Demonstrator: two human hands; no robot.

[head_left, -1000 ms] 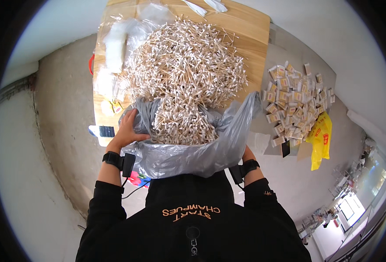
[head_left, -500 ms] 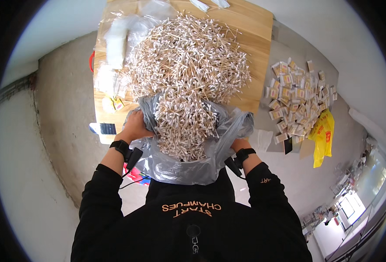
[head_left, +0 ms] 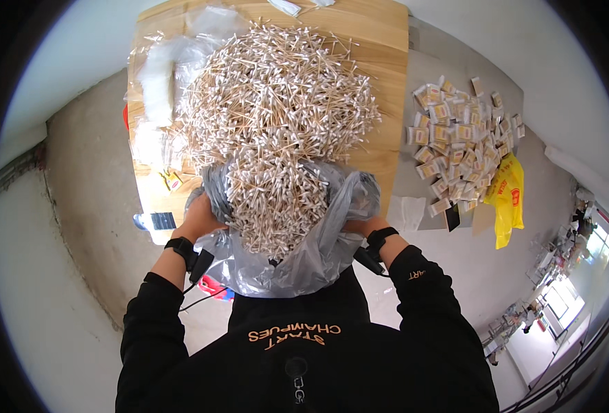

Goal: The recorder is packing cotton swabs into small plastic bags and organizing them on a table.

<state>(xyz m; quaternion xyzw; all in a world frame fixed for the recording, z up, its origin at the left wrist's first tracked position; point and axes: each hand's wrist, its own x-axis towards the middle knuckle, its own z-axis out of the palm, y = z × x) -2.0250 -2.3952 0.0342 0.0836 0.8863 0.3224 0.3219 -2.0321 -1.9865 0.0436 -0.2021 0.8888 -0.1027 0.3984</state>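
Observation:
A large heap of cotton swabs (head_left: 277, 96) with wooden sticks and white tips covers the middle of the table. At the near edge, a grey plastic bag (head_left: 297, 275) lies with its mouth toward the heap, and swabs run from the heap into it in one continuous mass. My left hand (head_left: 201, 217) is closed on the left side of the bag's rim, thumb pointing inward. On the right side my right hand (head_left: 366, 226) holds the bag from outside; its fingertips are hidden behind the plastic.
Clear plastic packaging (head_left: 158, 89) lies on the left of the wooden table (head_left: 387, 62), near a small yellow packet (head_left: 171, 180) and a dark phone-like object (head_left: 160, 221). Many small packs (head_left: 459, 131) are piled on the right, beside a yellow plastic bag (head_left: 507, 199).
The whole scene has shifted left in the picture. The swabs in the grey bag sit slightly lower, and its near part sags a little more. Both hands keep their hold.

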